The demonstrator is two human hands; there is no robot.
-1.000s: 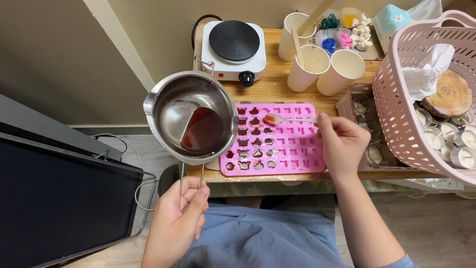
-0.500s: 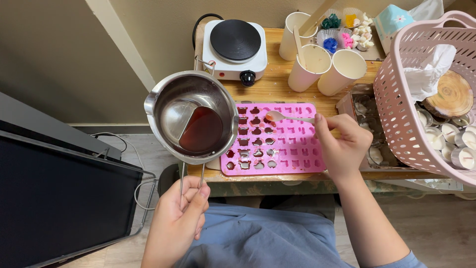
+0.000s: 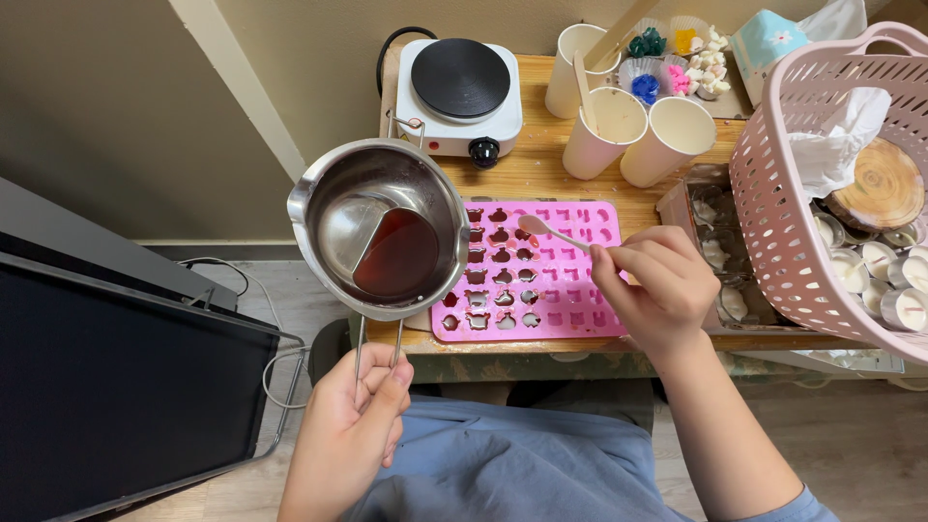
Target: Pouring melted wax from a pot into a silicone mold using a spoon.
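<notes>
While our left hand [image 3: 350,425] grips the wire handle of a steel pot [image 3: 379,228] holding dark red liquid, our right hand [image 3: 655,288] pinches a small spoon [image 3: 547,230] over the pink silicone mould [image 3: 537,271] on the wooden table [image 3: 541,169].

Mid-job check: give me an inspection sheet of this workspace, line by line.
Surface: wooden table, crowded.
Job's things: tilted steel pot holding dark reddish liquid; pink mould, left cavities filled; small spoon over the mould.
Clutter: hot plate, three paper cups, coloured pieces, pink basket with tissue and wood slice, candle cups.
Grips: left hand holds the pot handle; right hand pinches the spoon.
Cables: black cord behind hot plate; wire on floor.
Surroundings: dark screen to the left, beige wall.
</notes>
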